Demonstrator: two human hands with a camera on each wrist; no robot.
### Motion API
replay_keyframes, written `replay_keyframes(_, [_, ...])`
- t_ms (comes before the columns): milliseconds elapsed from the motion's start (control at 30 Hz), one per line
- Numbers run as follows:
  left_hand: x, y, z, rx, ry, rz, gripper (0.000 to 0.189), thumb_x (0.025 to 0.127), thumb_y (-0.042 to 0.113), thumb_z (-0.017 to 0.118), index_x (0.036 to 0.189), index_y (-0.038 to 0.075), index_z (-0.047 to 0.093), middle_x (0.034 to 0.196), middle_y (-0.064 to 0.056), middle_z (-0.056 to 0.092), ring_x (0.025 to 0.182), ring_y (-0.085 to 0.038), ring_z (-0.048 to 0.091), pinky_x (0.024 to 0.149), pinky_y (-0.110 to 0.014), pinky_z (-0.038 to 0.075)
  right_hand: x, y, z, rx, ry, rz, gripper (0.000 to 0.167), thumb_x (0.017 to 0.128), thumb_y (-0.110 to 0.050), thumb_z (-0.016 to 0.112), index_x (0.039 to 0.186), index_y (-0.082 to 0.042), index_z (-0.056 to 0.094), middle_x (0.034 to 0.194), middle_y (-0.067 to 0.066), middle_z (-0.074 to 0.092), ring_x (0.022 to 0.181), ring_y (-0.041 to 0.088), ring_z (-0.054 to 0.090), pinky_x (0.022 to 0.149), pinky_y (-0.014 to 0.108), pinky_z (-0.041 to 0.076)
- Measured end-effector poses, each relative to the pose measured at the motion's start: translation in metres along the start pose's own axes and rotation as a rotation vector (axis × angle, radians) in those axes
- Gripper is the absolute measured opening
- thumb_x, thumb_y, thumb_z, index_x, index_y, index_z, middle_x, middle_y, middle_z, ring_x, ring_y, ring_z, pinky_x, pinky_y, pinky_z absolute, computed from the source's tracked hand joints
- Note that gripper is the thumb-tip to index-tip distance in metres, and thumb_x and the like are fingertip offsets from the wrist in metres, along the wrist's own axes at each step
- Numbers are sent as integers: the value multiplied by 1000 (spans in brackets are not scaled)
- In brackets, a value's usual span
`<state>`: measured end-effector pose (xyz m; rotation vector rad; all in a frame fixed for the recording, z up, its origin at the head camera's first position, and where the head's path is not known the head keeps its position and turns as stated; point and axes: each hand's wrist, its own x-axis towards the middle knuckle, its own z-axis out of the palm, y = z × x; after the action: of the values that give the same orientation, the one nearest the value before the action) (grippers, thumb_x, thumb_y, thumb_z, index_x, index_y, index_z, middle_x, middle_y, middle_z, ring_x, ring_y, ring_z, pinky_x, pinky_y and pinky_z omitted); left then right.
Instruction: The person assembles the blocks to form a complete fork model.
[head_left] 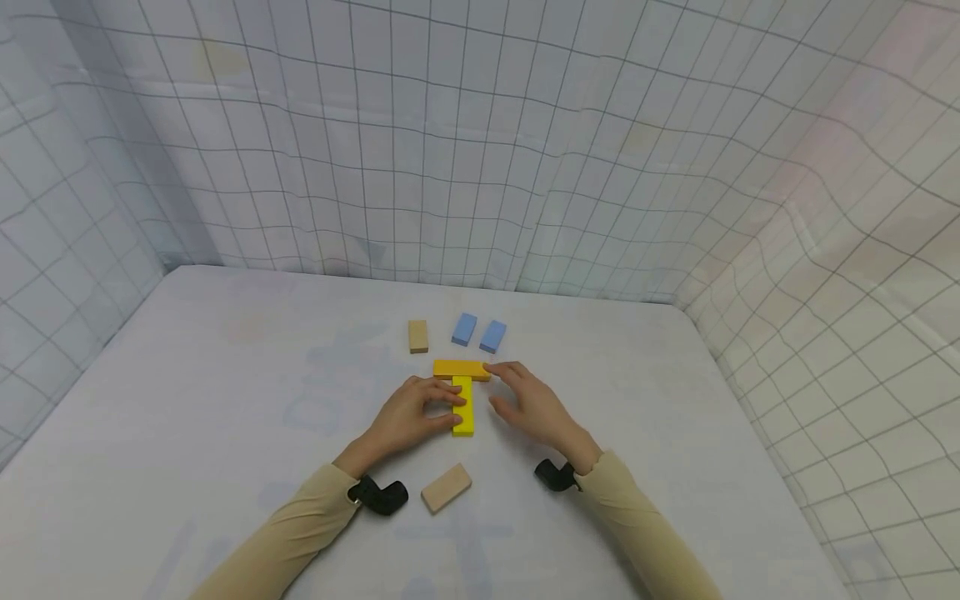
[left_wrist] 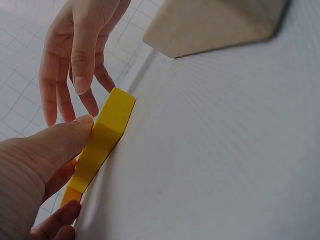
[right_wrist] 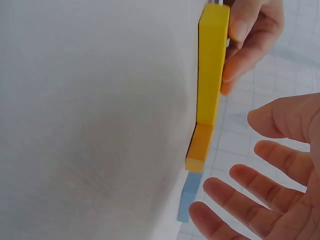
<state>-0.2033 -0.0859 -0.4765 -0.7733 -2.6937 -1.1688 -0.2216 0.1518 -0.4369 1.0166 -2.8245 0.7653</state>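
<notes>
Head view: two blocks already form a T on the white table (head_left: 225, 400) — a flat orange-yellow wooden bar (head_left: 461, 368) across the top of a bright yellow wooden block (head_left: 463, 406). Left hand (head_left: 408, 417) pinches the yellow block's edge; right hand (head_left: 532, 404) hovers open-fingered, fingertips touching the bar. Two blue blocks (head_left: 478, 332) and two plain wooden blocks (head_left: 418, 336) lie apart, seemingly yet unplaced.

Work surface: flat white table (head_left: 187, 400) w/ faint pale-blue markings, matte finish. Enclosed on left, rear & right by white sheeting (head_left: 480, 150) printed w/ thin dark grid; sheeting sags and wrinkles, esp. right side. Lighting: even, diffuse, soft shadows only.
</notes>
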Motion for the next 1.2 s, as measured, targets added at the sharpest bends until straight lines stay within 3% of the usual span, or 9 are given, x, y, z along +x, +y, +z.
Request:
replay_keyframes(200, [-1,0,-2,-1,5,7,29,81,29,76,108,17,73,122,2,62,118,-24,48,96,-44,39,-12,-16,-2,-47,40,-60,37,91,-18,65,128,-13,59,123,1,56,105,17,58,82,32,51])
replay_keyframes(500, [-1,0,-1,-3,18,31,28,82,27,76,108,16,73,122,1,62,118,-25,49,95,-45,40,-24,-41,-4,-69,44,-159,31,90,-22,67,119,-11,65,114,-1,63,103,15,59,81,34,51])
replay_keyframes(833, [-2,0,0,-17,23,27,28,82,27,76,107,17,73,122,3,62,116,-23,49,94,-43,40,-38,-56,2,-60,-22,-219,23,92,-24,64,112,-15,69,111,-7,65,99,10,60,81,30,50])
replay_keyframes(1200, [-2,2,0,-15,23,17,28,81,28,76,107,17,74,121,4,62,115,-22,50,94,-42,40,-52,-64,8,-74,-102,-252,22,93,-22,63,114,-18,69,114,-7,65,104,9,59,85,31,48])
